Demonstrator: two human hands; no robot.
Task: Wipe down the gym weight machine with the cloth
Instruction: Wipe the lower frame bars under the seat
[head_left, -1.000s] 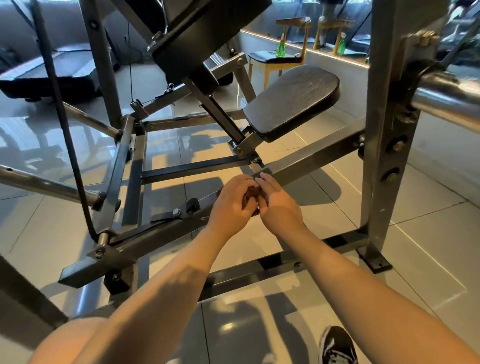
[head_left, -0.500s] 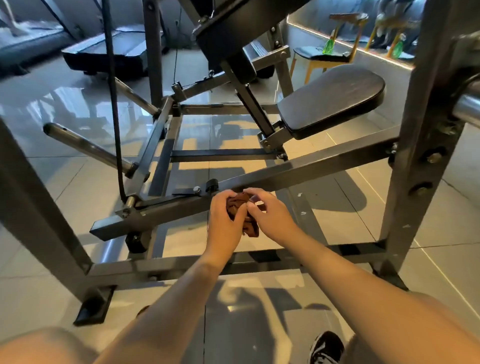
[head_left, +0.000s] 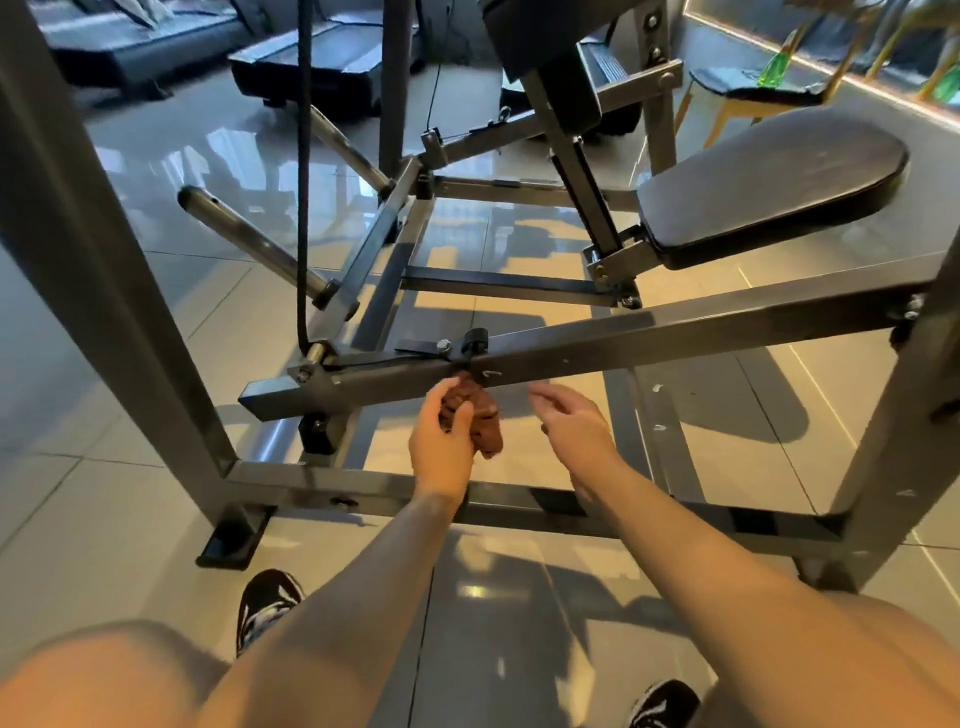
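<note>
A grey steel weight machine fills the view; its long diagonal bar (head_left: 649, 343) crosses from lower left to upper right. My left hand (head_left: 441, 447) grips a crumpled brown cloth (head_left: 480, 415) just below that bar, the cloth's top touching the bar's underside near a black clamp (head_left: 475, 340). My right hand (head_left: 569, 423) hovers to the right of the cloth with relaxed fingers, holding nothing. The black padded seat (head_left: 774, 182) sits at the upper right.
A low floor crossbar (head_left: 649, 514) runs below my hands, with uprights at far left (head_left: 104, 270) and right (head_left: 893, 426). A black cable (head_left: 303, 182) hangs at the left. Treadmills (head_left: 322, 62) and a wooden chair (head_left: 753, 98) stand behind. My shoes (head_left: 267, 603) rest on glossy tiles.
My right hand has let go of the cloth and moved off to the right; the left hand alone holds it now. The view has drawn back and shifted left.
</note>
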